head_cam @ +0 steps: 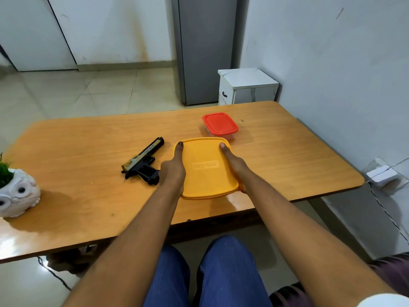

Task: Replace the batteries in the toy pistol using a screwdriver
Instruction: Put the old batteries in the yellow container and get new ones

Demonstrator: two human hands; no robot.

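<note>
A rounded-rectangular yellow plastic box (205,168) is gripped at both sides by the left hand (173,168) and right hand (235,165); the black-and-tan toy pistol (142,161) lies at nine o'clock on the glossy woodgrain counter (88,151).

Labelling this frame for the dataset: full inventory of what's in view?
table: 1, orange-brown wood, fills the middle of the view
toy pistol: 1, black and tan, on the table left of the yellow box
yellow box: 1, yellow lid on, at the table's near edge
red-lidded container: 1, clear with red lid, just behind the yellow box
owl planter: 1, white with green plant, table's left end
cabinet: 1, white, on the floor behind the table
fridge: 1, grey, by the back wall
left hand: holds the yellow box's left side
right hand: holds its right side
</note>
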